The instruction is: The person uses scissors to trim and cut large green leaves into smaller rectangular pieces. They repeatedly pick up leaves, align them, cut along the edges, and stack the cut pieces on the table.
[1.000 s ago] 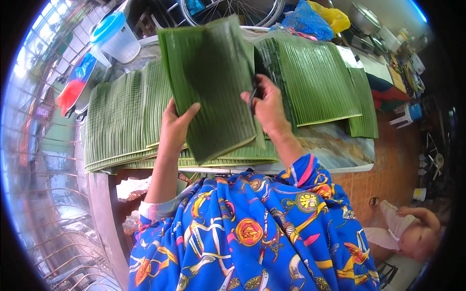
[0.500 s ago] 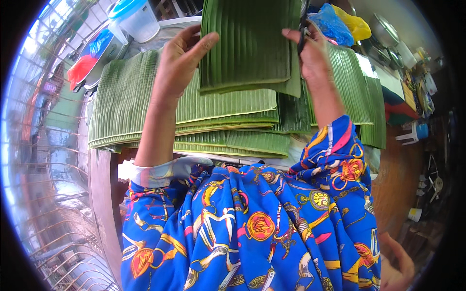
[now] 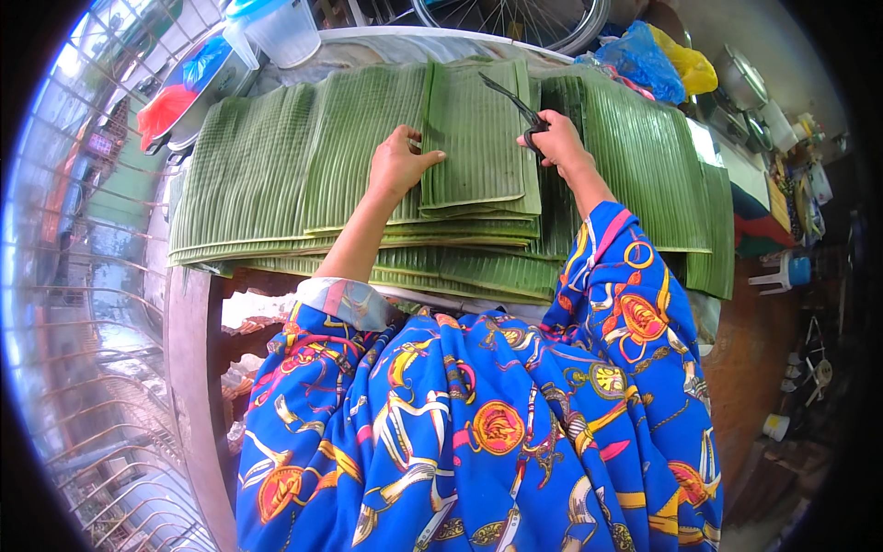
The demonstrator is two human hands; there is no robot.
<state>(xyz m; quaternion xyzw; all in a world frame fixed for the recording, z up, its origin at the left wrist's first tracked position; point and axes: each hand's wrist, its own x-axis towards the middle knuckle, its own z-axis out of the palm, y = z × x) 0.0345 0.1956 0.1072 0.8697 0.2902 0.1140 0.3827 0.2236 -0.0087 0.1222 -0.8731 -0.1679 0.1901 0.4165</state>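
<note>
A small stack of cut banana leaf pieces [image 3: 478, 138] lies flat on top of larger layered banana leaves [image 3: 354, 166]. At its left edge is my left hand [image 3: 397, 169], open, with the thumb tip over the leaf and the fingers loosely bent and apart from the thumb. My right hand [image 3: 559, 143] is closed around the black handles of a pair of scissors [image 3: 511, 96]. Their dark blades point up and left across the upper right part of the small stack. More banana leaves [image 3: 635, 156] spread to the right.
A clear plastic pitcher with a blue lid [image 3: 280, 35] stands at the back left, near a metal pot [image 3: 198, 110] with red and blue plastic bags. Blue and yellow bags [image 3: 644, 60] lie at the back right. A bicycle wheel [image 3: 515, 23] shows behind the table. Wire grating [image 3: 83, 322] runs along the left.
The small leaf stack, held up between both hands before, now lies on the larger leaves. Both hands have come down with it, and the scissors now show clearly in my right hand.
</note>
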